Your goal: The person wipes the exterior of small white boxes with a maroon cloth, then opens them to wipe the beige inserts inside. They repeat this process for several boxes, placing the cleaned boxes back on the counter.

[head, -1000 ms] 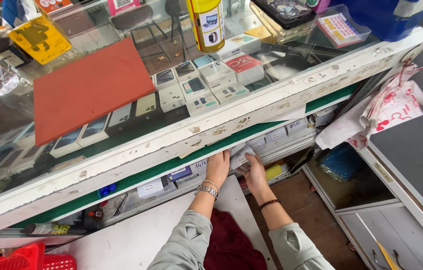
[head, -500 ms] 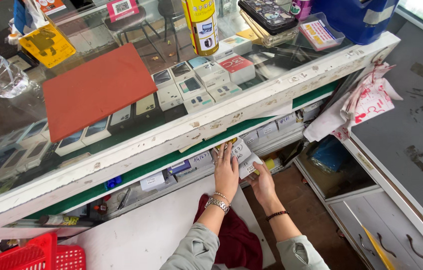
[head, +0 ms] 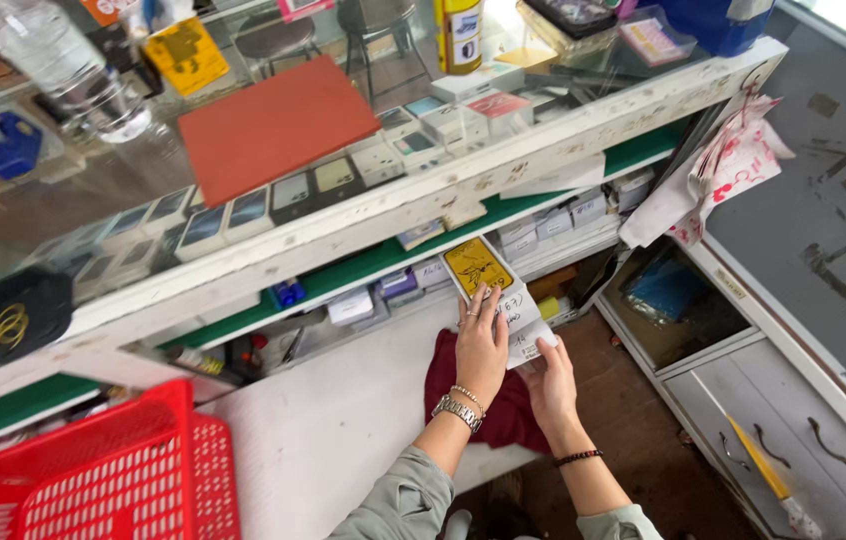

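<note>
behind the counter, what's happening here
A person stands behind a glass display counter holding a small stack of flat boxes in both hands. The left hand lies on top of the stack, below the yellow box at its far end; the right hand supports it from underneath. The stack is just outside the open green-lined shelf, above a dark red cloth. A red basket sits to the left.

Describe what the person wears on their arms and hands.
Both arms have grey-green sleeves pushed up the forearm. The left hand has a ring on one finger, with a silver metal watch and a thin beaded bracelet at the wrist. The right hand has a dark beaded bracelet at its wrist.
</note>
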The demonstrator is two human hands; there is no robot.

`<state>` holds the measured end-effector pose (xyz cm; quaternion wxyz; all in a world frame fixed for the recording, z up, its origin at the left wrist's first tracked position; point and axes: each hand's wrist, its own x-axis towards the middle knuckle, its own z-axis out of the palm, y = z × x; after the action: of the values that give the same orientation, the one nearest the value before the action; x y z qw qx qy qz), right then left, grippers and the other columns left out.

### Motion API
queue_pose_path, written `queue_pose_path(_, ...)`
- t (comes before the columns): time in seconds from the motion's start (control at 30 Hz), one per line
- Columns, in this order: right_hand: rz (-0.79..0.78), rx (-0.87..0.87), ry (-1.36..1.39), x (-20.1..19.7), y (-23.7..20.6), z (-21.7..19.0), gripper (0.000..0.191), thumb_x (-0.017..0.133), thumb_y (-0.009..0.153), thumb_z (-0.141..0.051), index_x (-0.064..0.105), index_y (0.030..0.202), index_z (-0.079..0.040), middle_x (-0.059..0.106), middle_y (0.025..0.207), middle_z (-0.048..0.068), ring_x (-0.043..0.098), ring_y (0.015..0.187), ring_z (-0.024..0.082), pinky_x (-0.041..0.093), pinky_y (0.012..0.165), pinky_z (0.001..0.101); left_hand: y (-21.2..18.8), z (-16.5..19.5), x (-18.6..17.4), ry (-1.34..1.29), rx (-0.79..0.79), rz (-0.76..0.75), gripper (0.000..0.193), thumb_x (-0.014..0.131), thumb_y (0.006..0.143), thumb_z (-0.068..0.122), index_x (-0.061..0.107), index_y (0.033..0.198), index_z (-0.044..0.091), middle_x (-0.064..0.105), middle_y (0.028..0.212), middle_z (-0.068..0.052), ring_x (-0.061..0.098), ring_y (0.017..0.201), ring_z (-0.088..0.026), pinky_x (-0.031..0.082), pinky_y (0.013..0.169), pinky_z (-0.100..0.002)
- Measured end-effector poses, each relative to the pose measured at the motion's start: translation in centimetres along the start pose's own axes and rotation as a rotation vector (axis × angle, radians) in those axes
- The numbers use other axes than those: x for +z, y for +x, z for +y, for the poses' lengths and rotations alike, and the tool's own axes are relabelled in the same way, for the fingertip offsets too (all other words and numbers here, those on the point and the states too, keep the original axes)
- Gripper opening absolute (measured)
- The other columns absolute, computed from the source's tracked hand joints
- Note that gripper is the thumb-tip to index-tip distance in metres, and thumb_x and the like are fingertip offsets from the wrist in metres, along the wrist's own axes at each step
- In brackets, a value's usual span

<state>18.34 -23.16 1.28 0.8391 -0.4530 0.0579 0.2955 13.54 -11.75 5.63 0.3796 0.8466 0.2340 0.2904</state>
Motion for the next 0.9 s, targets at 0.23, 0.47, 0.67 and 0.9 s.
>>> queue_pose_path(0.23,-0.017,0.032,0.011,3.3,-6.4,4.0,0.027,0.047,0.100,-0.016,0.057,0.126,-0.013,0.065,0.124,0.005,0.062,0.114,0.020,0.049,0.097,0.0447,-5.6,-1.2,-6.9,-0.005,-0.074,0.069,0.040,0.054,0.101,0.020,0.063,0.139,0.013,0.050,0.155,-0.012,0.037,0.145,-0.046,0.039,0.115,-0.046)
queue_pose_path(0.47,-0.212,0.147,0.027,9.9,-9.9,11.7,0.016,0.049,0.103,-0.015,0.056,0.116,-0.008,0.066,0.120,0.007,0.061,0.112,0.020,0.049,0.095,0.0449,-9.4,-7.2,-15.9,0.086,-0.151,0.232,0.036,0.055,0.102,0.021,0.067,0.134,0.011,0.054,0.151,-0.013,0.043,0.143,-0.042,0.042,0.114,-0.045)
queue_pose_path(0.67,-0.301,0.177,-0.306,12.9,-11.0,14.6,0.043,0.052,0.101,-0.017,0.047,0.142,-0.007,0.059,0.134,0.013,0.058,0.121,0.021,0.049,0.105,0.0412,-9.6,-9.7,-19.7,0.189,-0.445,0.208,0.039,0.066,0.094,0.041,0.072,0.110,0.006,0.057,0.142,-0.014,0.056,0.134,-0.036,0.048,0.110,-0.044)
queue_pose_path(0.9,-0.442,-0.015,-0.918,12.3,-11.3,15.1,0.063,0.058,0.091,-0.022,0.041,0.149,-0.002,0.042,0.160,0.010,0.050,0.137,0.021,0.041,0.109,0.0333,-6.9,-10.0,-17.8,0.503,-0.595,0.215,0.095,0.091,0.065,0.047,0.046,0.140,0.009,0.025,0.158,-0.021,0.038,0.135,-0.052,0.047,0.097,-0.058)
